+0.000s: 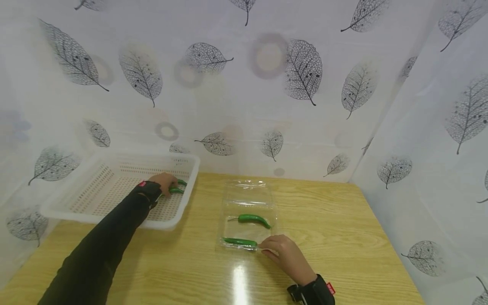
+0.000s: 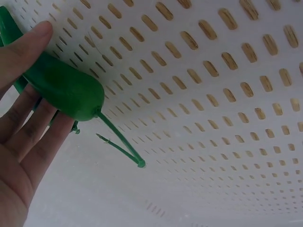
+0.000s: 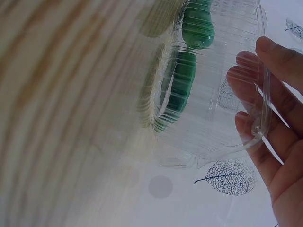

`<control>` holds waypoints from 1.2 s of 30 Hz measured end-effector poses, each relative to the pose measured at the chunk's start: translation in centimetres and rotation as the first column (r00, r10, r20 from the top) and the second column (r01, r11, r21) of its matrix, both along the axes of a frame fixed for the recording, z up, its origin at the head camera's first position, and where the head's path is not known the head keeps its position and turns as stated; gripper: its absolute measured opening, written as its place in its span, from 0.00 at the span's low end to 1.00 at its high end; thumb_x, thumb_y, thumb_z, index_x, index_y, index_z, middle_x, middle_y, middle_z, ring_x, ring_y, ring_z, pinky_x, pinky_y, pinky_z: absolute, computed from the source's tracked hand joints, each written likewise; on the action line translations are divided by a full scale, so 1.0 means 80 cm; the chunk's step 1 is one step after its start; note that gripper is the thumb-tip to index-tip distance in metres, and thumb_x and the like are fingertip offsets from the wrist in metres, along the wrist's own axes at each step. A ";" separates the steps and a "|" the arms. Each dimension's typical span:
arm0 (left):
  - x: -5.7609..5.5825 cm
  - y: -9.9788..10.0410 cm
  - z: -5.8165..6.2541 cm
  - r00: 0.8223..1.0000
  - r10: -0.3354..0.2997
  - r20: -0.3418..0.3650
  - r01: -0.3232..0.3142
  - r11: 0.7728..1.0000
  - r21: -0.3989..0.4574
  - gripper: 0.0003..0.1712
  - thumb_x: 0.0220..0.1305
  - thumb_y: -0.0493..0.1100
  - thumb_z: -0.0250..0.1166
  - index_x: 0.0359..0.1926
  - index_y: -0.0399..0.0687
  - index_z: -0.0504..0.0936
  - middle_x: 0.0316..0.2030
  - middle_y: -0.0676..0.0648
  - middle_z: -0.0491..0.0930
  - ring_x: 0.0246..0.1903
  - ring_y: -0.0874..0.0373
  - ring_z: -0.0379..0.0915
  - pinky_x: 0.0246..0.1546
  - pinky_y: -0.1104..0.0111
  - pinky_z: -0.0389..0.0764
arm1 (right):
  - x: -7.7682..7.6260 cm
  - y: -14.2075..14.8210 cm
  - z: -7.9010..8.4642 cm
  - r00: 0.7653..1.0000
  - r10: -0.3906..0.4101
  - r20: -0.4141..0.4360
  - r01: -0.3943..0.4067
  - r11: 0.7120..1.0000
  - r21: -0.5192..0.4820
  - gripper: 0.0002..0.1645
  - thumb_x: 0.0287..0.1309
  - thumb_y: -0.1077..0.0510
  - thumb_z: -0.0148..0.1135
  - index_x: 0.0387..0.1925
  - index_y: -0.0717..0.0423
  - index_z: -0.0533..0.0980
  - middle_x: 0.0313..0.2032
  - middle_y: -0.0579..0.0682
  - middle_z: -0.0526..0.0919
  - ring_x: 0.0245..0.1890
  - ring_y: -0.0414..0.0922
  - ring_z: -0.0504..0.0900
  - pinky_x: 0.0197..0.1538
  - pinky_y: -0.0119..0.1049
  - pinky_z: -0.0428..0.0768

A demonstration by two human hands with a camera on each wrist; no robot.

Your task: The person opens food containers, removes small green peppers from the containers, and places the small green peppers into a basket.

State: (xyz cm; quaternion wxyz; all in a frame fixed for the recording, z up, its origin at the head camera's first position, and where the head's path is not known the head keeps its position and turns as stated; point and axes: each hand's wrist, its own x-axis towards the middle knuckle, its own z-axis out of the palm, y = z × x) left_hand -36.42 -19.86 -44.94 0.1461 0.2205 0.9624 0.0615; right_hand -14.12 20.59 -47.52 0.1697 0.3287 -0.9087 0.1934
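Note:
My left hand (image 1: 166,182) reaches into the right end of the white plastic basket (image 1: 190,169). In the left wrist view, its thumb lies over a green chili pepper (image 2: 66,87) and its fingers curl beneath, gripping it. Another pepper's stem (image 2: 118,147) shows beside the held one. A clear plastic clamshell box (image 1: 248,207) lies opened out on the table, with one curved green pepper (image 1: 253,219) and a straighter one (image 1: 240,242) in its near half. My right hand (image 1: 284,254) pinches the box's rim (image 3: 266,101) at the near right corner, thumb on one side and fingers on the other.
The basket stands at the table's back left, against the leaf-printed wall covering (image 1: 236,106). Wood-grain table top (image 1: 324,220) extends around the box, and its right edge runs along another printed covering (image 1: 431,220).

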 end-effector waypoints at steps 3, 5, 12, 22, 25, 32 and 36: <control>-0.001 -0.002 -0.002 1.000 -0.003 -0.007 0.003 1.000 -0.011 0.24 0.41 0.37 0.75 0.44 0.41 0.81 0.34 0.44 0.81 0.35 0.53 0.75 0.37 0.60 0.77 | 0.001 -0.001 0.000 1.000 -0.003 0.009 0.003 1.000 -0.002 0.12 0.42 0.61 0.72 0.33 0.50 0.84 0.32 0.43 0.87 0.35 0.39 0.83 0.40 0.31 0.81; -0.001 -0.003 -0.003 1.000 -0.013 -0.013 0.012 1.000 -0.020 0.26 0.41 0.38 0.75 0.46 0.41 0.81 0.37 0.43 0.82 0.37 0.51 0.76 0.40 0.58 0.78 | 0.001 -0.001 0.000 1.000 -0.006 0.018 0.006 1.000 -0.002 0.12 0.42 0.62 0.72 0.33 0.50 0.84 0.33 0.43 0.87 0.35 0.40 0.83 0.40 0.32 0.81; 0.006 -0.004 0.006 0.999 -0.047 -0.011 0.046 0.999 -0.018 0.31 0.40 0.39 0.76 0.50 0.39 0.80 0.46 0.37 0.81 0.45 0.44 0.76 0.48 0.52 0.77 | 0.001 0.000 -0.001 1.000 -0.010 0.024 0.010 1.000 0.002 0.12 0.42 0.61 0.72 0.34 0.50 0.84 0.33 0.43 0.87 0.35 0.40 0.83 0.40 0.32 0.81; 0.015 -0.005 0.018 0.994 -0.101 -0.036 0.099 0.993 -0.065 0.31 0.47 0.42 0.73 0.54 0.38 0.77 0.49 0.35 0.80 0.50 0.39 0.74 0.52 0.51 0.75 | 0.003 0.000 0.001 0.999 -0.011 0.030 0.011 1.000 0.001 0.11 0.43 0.61 0.72 0.33 0.50 0.84 0.33 0.43 0.87 0.35 0.40 0.83 0.40 0.32 0.81; 0.017 -0.008 0.021 0.993 -0.097 -0.061 0.094 0.995 -0.039 0.32 0.49 0.41 0.72 0.56 0.36 0.75 0.52 0.34 0.78 0.53 0.37 0.72 0.55 0.49 0.73 | 0.004 0.000 0.001 0.999 -0.010 0.037 0.010 1.000 -0.001 0.11 0.43 0.61 0.72 0.33 0.50 0.84 0.33 0.43 0.87 0.35 0.39 0.83 0.40 0.32 0.81; 0.034 -0.002 0.053 0.983 -0.085 -0.160 0.097 0.993 0.072 0.28 0.55 0.38 0.67 0.58 0.34 0.74 0.51 0.33 0.78 0.53 0.38 0.73 0.54 0.49 0.74 | 0.004 0.000 0.003 0.999 -0.003 0.036 0.003 1.000 -0.008 0.11 0.43 0.61 0.72 0.34 0.50 0.84 0.33 0.43 0.87 0.35 0.39 0.83 0.40 0.32 0.81; 0.051 0.010 0.083 0.975 -0.092 -0.204 0.112 0.990 0.087 0.25 0.57 0.38 0.65 0.56 0.35 0.75 0.52 0.35 0.78 0.54 0.39 0.73 0.55 0.50 0.73 | 0.003 -0.001 0.003 0.999 -0.004 0.037 0.004 1.000 -0.007 0.11 0.43 0.61 0.72 0.34 0.50 0.84 0.33 0.43 0.87 0.35 0.39 0.83 0.40 0.31 0.81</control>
